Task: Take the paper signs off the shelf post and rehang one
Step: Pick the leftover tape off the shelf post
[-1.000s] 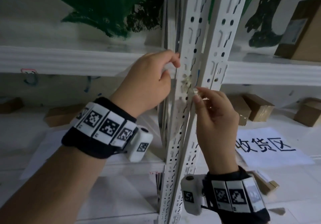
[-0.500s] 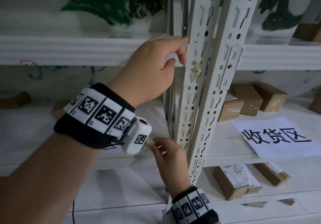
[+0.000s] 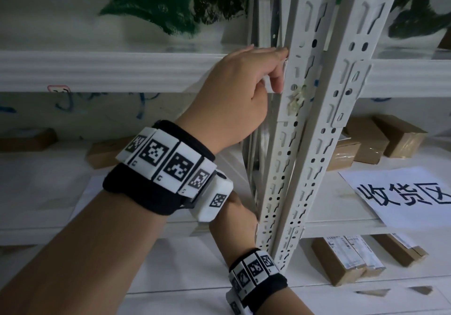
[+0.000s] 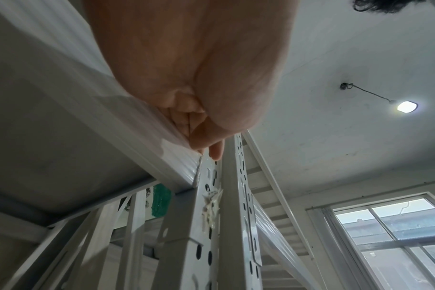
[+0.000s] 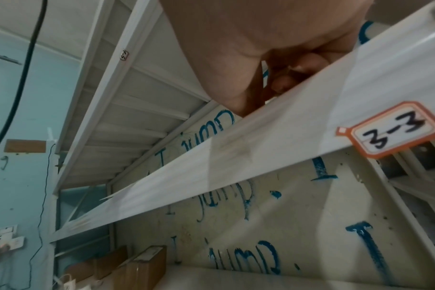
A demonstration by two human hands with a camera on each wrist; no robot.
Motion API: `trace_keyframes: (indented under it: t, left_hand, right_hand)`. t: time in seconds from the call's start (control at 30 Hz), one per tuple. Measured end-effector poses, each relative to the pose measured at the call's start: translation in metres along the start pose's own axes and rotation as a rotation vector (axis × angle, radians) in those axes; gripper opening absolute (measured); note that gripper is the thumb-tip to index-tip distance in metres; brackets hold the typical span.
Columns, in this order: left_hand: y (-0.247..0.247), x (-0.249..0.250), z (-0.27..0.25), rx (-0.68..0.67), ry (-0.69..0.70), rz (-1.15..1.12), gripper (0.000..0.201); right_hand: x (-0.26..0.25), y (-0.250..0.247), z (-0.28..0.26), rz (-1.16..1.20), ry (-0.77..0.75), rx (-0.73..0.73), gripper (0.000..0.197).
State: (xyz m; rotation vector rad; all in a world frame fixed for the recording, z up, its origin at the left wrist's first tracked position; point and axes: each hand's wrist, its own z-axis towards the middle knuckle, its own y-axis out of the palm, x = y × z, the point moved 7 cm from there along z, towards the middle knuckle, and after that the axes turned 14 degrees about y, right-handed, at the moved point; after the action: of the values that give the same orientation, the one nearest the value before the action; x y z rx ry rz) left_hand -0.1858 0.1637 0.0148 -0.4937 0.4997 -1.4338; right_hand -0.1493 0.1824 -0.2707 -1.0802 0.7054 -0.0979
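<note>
The white perforated shelf post carries only a lump of torn tape residue; no paper hangs on it. My left hand pinches the post's left edge just above that residue, thumb down and fingers curled. One paper sign with black characters lies flat on the shelf to the right. My right hand is low, left of the post, over the lower shelf. Its fingers are curled above the beam edge, and the left wrist hides them from the head view.
A second perforated post stands close to the right of the first. Brown boxes sit on the right shelf, and more boxes sit below. A white sheet lies on the left shelf. The beam bears a "3-3" label.
My right hand left the tape spot on the post and dropped down and left, ending under my left wrist at the lower shelf. The left hand stayed on the post.
</note>
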Motion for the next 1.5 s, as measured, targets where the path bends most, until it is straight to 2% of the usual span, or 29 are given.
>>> trace_keyframes:
  t: [0.1,0.2,0.3,0.37,0.4,0.5,0.53,0.6,0.63,0.77,0.83,0.93,1.03,1.13,1.5]
  left_hand:
    - [0.001,0.0,0.0,0.01,0.006,-0.002,0.033]
    - [0.001,-0.001,0.0,0.01,0.011,0.006,0.034]
    - [0.0,-0.001,0.001,0.0,0.015,-0.001,0.033]
    - [-0.001,0.0,0.002,0.002,0.021,0.0,0.03]
    - [-0.002,0.001,0.002,0.004,0.026,0.005,0.028]
    - [-0.001,0.004,0.001,0.013,0.033,0.032,0.016]
    - [0.0,0.006,0.001,0.02,0.035,0.036,0.013]
    - [0.001,0.007,0.0,0.049,0.033,0.039,0.012]
    - [0.002,0.007,-0.001,0.063,0.029,0.044,0.012]
    - [0.004,0.009,0.0,0.09,0.016,0.063,0.01]
    - [0.005,0.012,-0.001,0.093,0.004,0.074,0.011]
    - [0.004,0.013,0.0,0.114,-0.009,0.081,0.012]
    - [0.002,0.016,0.002,0.13,-0.016,0.093,0.013]
    - [0.003,0.017,0.001,0.139,-0.024,0.091,0.016]
    - [0.009,0.015,-0.002,0.177,-0.033,0.068,0.015]
  right_hand:
    - [0.003,0.004,0.007,0.07,0.02,-0.039,0.031]
    - [0.01,0.007,0.009,0.139,0.063,-0.038,0.018]
    - [0.013,0.018,0.003,0.116,-0.01,-0.097,0.015]
    - [0.019,0.021,0.005,0.223,-0.018,-0.16,0.013]
    - [0.023,0.019,0.006,0.304,0.005,-0.216,0.017]
    - [0.031,0.0,0.007,0.498,0.047,-0.356,0.053]
    - [0.032,-0.013,0.006,0.502,0.024,-0.341,0.055]
    - [0.03,-0.051,0.002,0.453,-0.055,-0.214,0.037]
    - [0.029,-0.074,0.0,0.46,-0.088,-0.128,0.029]
    - [0.024,-0.183,0.001,0.555,-0.164,0.277,0.019]
    - [0.021,-0.23,0.005,0.58,-0.211,0.457,0.019]
    - [0.015,-0.274,0.014,0.571,-0.255,0.622,0.024]
    - [0.01,-0.295,0.026,0.498,-0.287,0.673,0.028]
    - [0.012,-0.301,0.041,0.424,-0.29,0.615,0.02]
    - [0.017,-0.276,0.045,0.361,-0.176,0.65,0.024]
